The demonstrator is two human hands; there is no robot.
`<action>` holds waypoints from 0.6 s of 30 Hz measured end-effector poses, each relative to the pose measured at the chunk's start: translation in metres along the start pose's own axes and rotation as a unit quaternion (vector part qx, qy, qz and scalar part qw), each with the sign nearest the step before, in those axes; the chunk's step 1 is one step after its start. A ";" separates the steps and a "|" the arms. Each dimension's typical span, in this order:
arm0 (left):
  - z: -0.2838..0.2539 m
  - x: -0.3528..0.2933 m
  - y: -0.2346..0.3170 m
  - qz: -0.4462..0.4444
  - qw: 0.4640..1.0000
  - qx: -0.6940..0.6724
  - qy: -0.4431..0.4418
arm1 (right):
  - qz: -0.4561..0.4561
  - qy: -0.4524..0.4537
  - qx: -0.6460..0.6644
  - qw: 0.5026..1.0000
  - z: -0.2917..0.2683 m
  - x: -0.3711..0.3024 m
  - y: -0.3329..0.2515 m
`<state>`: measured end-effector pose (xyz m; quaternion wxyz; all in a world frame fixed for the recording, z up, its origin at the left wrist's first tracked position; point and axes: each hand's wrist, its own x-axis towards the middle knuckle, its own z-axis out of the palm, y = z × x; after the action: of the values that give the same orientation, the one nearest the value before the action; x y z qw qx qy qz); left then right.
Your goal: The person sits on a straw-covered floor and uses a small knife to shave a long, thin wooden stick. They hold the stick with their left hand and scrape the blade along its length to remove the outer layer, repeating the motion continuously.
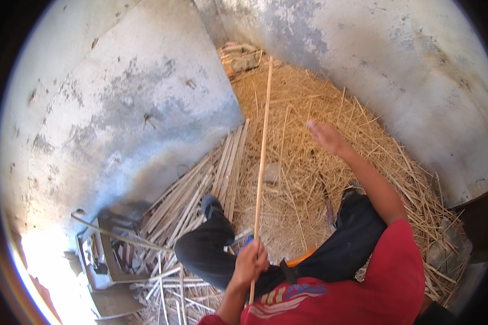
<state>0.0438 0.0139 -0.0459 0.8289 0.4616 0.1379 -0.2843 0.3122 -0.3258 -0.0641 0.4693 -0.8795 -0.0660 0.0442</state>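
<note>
A long, thin, pale strip of split bamboo or wood point(264, 135) runs from my lap up toward the far corner. Its lower part is gripped by my left hand point(250, 261), fingers wrapped round it. Something blue point(248, 242) shows beside that hand, mostly hidden by it. My right hand point(328, 137) reaches out to the right of the strip, apart from it, above the shavings. Its fingers are drawn together, with a small pale bluish spot at their tips that I cannot make out. An orange object point(302, 257) lies at my lap, partly covered.
A heap of straw-coloured shavings point(293, 195) spreads up to the stained walls point(146, 92). Bundled flat strips point(230, 162) lean at the left. A grey, broken-looking casing point(106, 252) stands at lower left, near more loose strips. A dark, narrow object point(328, 208) is near my right knee.
</note>
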 end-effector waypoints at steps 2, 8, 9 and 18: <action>0.013 0.020 0.019 0.009 1.000 -0.012 0.020 | -0.124 0.065 -0.065 0.988 0.049 -0.045 -0.044; 0.042 0.050 0.038 0.047 0.999 0.017 -0.010 | -0.267 0.016 -0.202 0.942 0.080 -0.094 -0.085; 0.045 0.051 0.037 0.050 0.998 0.025 -0.009 | -0.275 0.029 -0.194 0.941 0.082 -0.094 -0.083; 0.053 0.056 0.018 0.120 0.955 0.268 0.030 | -0.302 0.077 -0.288 0.905 0.074 -0.097 -0.074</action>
<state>0.0974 -0.0428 -0.0329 0.6983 0.6883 0.0252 -0.1947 0.2002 -0.2393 -0.0420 0.1898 -0.9150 -0.3018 -0.1887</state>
